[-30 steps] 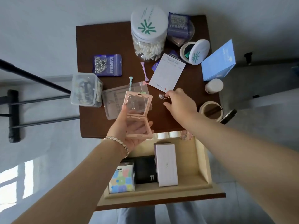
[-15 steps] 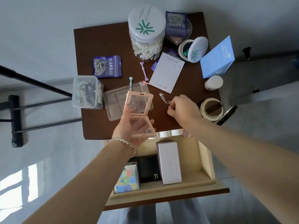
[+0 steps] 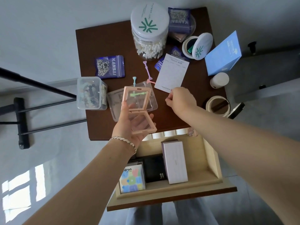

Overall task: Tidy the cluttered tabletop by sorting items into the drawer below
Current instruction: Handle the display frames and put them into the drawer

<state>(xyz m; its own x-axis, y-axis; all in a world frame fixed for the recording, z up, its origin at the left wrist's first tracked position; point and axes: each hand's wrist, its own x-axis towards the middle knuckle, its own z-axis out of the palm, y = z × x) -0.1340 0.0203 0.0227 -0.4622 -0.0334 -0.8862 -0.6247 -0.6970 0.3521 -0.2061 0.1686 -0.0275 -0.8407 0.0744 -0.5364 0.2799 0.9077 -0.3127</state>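
My left hand holds an open pink display case with clear film panels above the front edge of the brown tabletop. My right hand hovers just right of the case, its fingers pinched on a small metal trinket that is mostly hidden by them. Below the tabletop the wooden drawer stands pulled out, holding a pale pink box, a black box and a colourful card pack.
On the table lie a cotton swab jar, a purple chain packet, a clear plastic box, a white card, a round white case, a blue box, a tape roll and a clear pouch.
My right hand has lifted the small trinket off the table and closed around it, moving toward the pink case. The left hand keeps the case open.
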